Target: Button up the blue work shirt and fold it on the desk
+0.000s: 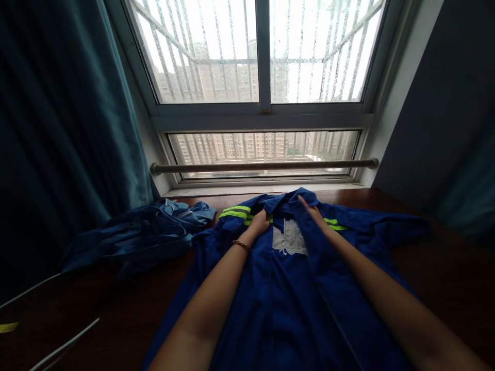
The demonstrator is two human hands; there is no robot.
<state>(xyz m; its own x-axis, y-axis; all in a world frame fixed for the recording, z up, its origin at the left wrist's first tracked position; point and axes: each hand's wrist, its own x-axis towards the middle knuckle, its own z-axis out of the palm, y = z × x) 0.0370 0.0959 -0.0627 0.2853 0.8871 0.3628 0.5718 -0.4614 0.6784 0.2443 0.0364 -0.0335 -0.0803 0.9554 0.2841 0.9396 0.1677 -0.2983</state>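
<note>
A blue work jacket (266, 293) with yellow-green and grey reflective bands lies spread out, its collar towards the window. White printed lettering or a backing patch (289, 238) shows inside, between the front panels. My left hand (260, 222), with a beaded bracelet at the wrist, is closed on the cloth beside the collar, on the left front. On the right side, my right hand (315, 214) grips the front panel close to the collar (303, 196), one finger stretched along the cloth. The fingertips of both hands are partly hidden by the fabric.
Another crumpled blue garment (154, 229) lies to the left on the dark wooden surface (96, 293). Behind the jacket a metal rail (263, 167) crosses the window. A teal curtain (116, 129) hangs at left. White cords (65, 342) lie at the lower left.
</note>
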